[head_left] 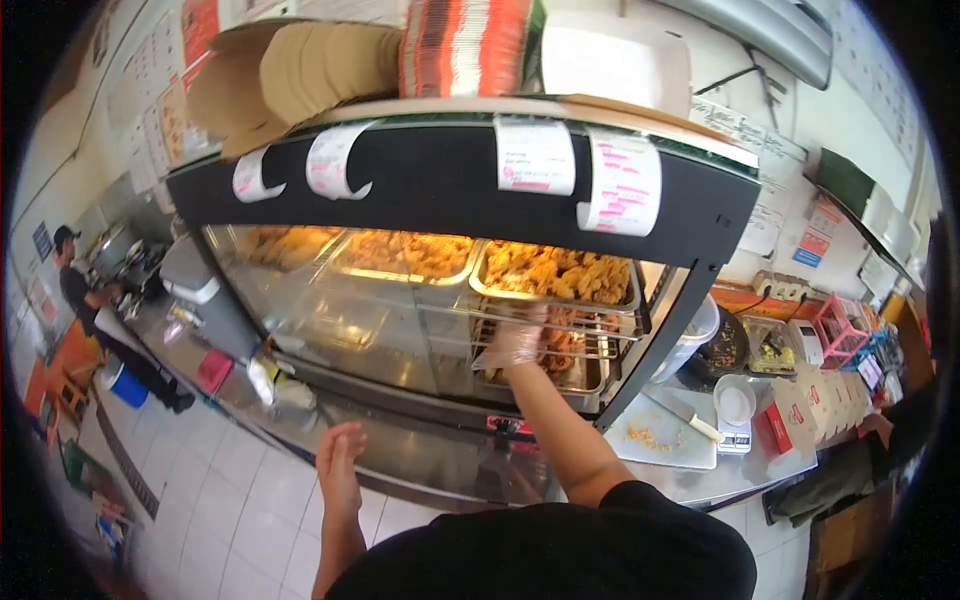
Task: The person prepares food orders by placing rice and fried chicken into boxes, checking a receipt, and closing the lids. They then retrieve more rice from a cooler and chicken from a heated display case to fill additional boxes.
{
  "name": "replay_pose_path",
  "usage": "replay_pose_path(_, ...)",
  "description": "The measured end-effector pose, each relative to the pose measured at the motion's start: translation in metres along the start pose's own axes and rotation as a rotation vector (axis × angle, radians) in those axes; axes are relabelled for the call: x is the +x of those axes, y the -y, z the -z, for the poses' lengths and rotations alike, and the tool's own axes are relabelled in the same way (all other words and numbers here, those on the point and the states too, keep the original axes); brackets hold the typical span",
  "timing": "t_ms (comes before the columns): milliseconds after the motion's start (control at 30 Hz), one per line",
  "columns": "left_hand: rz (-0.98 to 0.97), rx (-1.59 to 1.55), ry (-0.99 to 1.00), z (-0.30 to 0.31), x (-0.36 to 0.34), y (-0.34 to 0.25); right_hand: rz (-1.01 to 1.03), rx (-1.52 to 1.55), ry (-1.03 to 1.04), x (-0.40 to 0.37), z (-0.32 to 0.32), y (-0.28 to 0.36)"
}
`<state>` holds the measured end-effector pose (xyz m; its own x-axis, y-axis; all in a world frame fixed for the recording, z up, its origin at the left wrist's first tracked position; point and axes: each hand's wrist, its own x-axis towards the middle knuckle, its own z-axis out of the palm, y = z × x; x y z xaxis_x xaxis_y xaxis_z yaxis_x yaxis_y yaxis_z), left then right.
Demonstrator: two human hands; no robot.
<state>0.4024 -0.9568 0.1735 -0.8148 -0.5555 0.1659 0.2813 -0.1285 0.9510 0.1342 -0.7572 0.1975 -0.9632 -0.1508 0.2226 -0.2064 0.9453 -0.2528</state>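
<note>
My right hand (pixel 513 340), in a clear plastic glove, reaches into a heated display cabinet (pixel 455 232). It is at a wire rack (pixel 590 340), just below the front edge of a metal tray of fried chicken (pixel 555 270). Its fingers are blurred and partly hidden, so I cannot tell whether they hold anything. A lower tray with reddish-brown pieces (pixel 560 368) lies beside the hand. Bare and empty, my left hand (pixel 341 462) hangs in front of the steel counter (pixel 440 450), its fingers loosely extended.
Another tray of fried chicken (pixel 405 253) sits to the left. Paper slips (pixel 622 180) hang from the cabinet's top frame. On the right are a cutting board (pixel 670 445), a knife (pixel 690 418) and a scale (pixel 736 438). A person (pixel 85 290) stands far left.
</note>
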Motion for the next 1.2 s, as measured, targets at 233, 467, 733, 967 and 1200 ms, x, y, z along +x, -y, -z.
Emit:
replay_pose_path(233, 0.056, -0.009, 0.0, 0.007, 0.006, 0.014, -0.001, 0.0, -0.153, 0.059, -0.079, 0.007)
replay_pose_path(467, -0.023, 0.047, 0.112, -0.011, 0.024, 0.002, 0.055, 0.378, -0.434, 0.067, -0.139, -0.025)
replay_pose_path(733, -0.304, -0.048, 0.576, -0.126, 0.055, -0.088, -0.075, 1.668, -0.474, -0.029, -0.013, -0.014)
replay_pose_path(967, -0.916, 0.152, 0.812, -0.23, 0.075, -0.144, 0.015, 1.624, -0.419, -0.112, 0.028, -0.039)
replay_pose_path(1200, -0.873, -0.089, 0.903, -0.302, 0.084, -0.145, -0.101, 1.761, -0.339, -0.166, 0.045, -0.075)
